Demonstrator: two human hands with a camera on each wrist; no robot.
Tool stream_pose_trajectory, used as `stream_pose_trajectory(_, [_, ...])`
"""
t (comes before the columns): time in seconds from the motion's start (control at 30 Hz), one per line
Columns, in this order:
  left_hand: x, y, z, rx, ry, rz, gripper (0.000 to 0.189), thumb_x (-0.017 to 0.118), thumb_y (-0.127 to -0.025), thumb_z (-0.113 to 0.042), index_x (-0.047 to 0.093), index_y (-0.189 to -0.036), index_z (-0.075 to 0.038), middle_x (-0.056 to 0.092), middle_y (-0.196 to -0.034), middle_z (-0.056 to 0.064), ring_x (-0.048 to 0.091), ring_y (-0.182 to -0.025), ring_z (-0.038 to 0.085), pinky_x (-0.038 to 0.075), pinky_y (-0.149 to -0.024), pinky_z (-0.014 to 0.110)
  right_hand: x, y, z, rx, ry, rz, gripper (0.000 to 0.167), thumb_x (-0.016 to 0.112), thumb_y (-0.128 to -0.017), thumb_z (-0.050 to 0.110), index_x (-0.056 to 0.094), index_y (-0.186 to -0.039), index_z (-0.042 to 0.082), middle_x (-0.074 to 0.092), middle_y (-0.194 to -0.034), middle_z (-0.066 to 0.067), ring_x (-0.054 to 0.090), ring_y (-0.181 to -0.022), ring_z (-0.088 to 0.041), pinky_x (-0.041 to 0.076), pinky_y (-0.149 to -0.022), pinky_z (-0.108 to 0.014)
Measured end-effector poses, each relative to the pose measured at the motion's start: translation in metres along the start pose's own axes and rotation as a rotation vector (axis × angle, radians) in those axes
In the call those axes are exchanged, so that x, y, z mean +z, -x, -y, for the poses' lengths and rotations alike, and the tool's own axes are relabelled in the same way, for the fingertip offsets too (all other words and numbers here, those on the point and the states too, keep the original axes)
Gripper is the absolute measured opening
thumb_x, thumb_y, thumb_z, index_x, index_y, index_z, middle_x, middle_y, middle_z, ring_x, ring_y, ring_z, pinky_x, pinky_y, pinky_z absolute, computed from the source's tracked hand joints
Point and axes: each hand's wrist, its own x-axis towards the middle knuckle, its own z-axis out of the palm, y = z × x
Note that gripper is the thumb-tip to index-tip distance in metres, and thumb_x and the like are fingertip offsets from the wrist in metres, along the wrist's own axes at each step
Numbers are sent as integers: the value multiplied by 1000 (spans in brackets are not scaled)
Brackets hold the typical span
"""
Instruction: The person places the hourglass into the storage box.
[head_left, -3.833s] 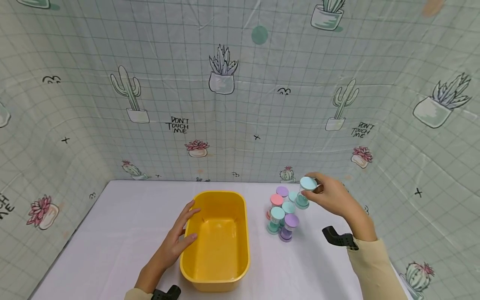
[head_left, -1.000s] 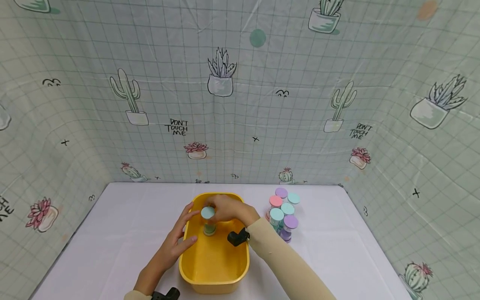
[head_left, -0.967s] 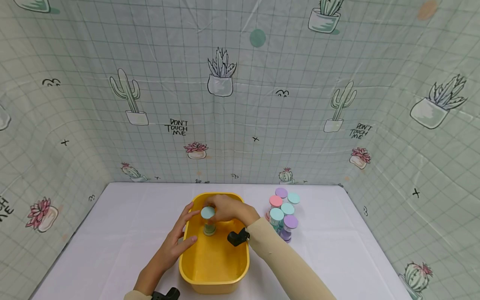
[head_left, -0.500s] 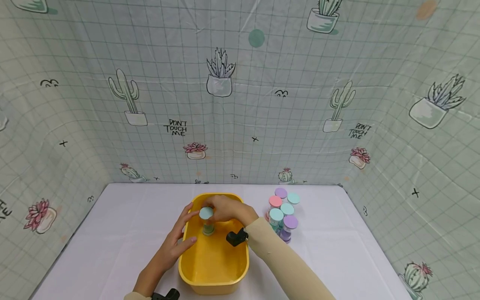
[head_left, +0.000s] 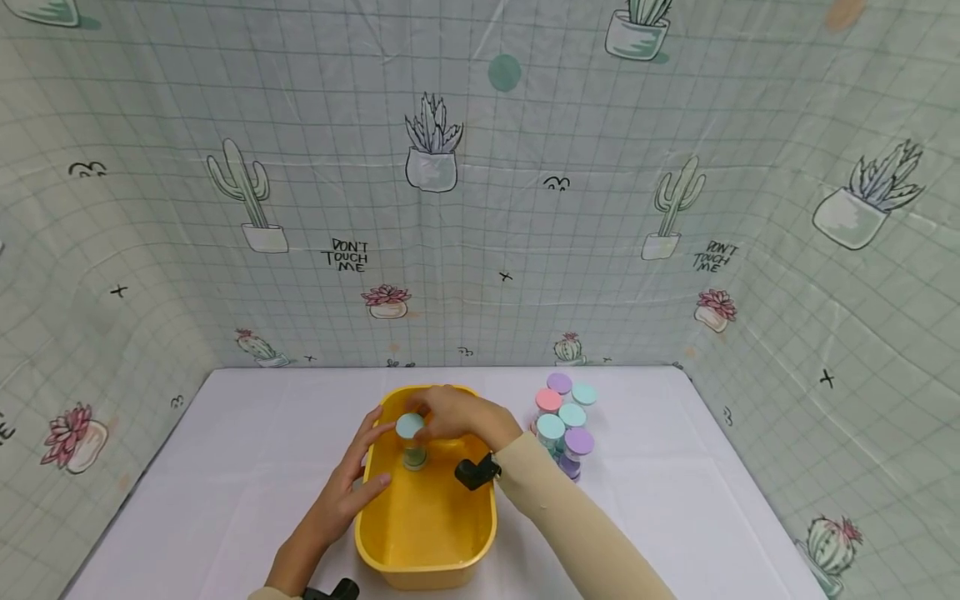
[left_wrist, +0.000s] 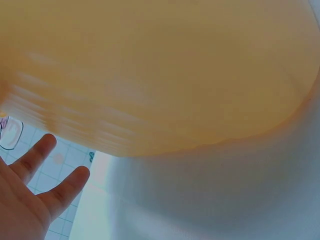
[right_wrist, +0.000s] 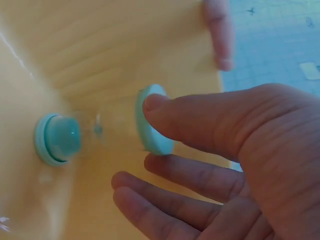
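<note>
A sand timer (head_left: pixel 414 443) with mint-coloured caps stands upright on the floor of the yellow plastic basin (head_left: pixel 427 533), near its far left side. My right hand (head_left: pixel 453 417) reaches into the basin, its fingers spread loosely about the timer's top. In the right wrist view the thumb overlaps the top cap (right_wrist: pixel 155 132), while the index fingertip is right at the cap's lower edge. The other fingers extend away from the glass. My left hand (head_left: pixel 341 487) rests along the basin's left rim with fingers extended.
To the right of the basin, several more sand timers with purple (head_left: pixel 578 442), pink (head_left: pixel 548 401) and mint (head_left: pixel 572 415) caps stand in a close cluster on the white table (head_left: pixel 645 492). A cactus-printed grid cloth (head_left: pixel 495 225) hangs behind and at the sides.
The mint sand timer has gone from beside the cluster into the basin with my right hand. Since half a second ago the right fingers have loosened slightly. The left hand stays at the rim.
</note>
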Motion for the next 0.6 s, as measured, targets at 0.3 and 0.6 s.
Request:
stream_pose_trajectory(0.3, [-1,-1,-3,-35,5,-5,57,53,-100,-20,39,-155,-12,8,-174,15,15,-153,56,35,-98,83,-18,28,4,-57,-66,-121,43,71,-97,19,62,-137,8,70,-131,-10,68,-118,-25,56,-100,-36])
stream_pose_trajectory(0.6, [-1,-1,-2,-14,-3,-9,56,53,-100,-18,41,-154,-12,10,-173,15,18,-152,55,40,-97,78,-25,67,-11,-148,-151,-338,40,67,-100,22,62,-135,3,71,-123,-15,70,-111,-28,58,-95,-43])
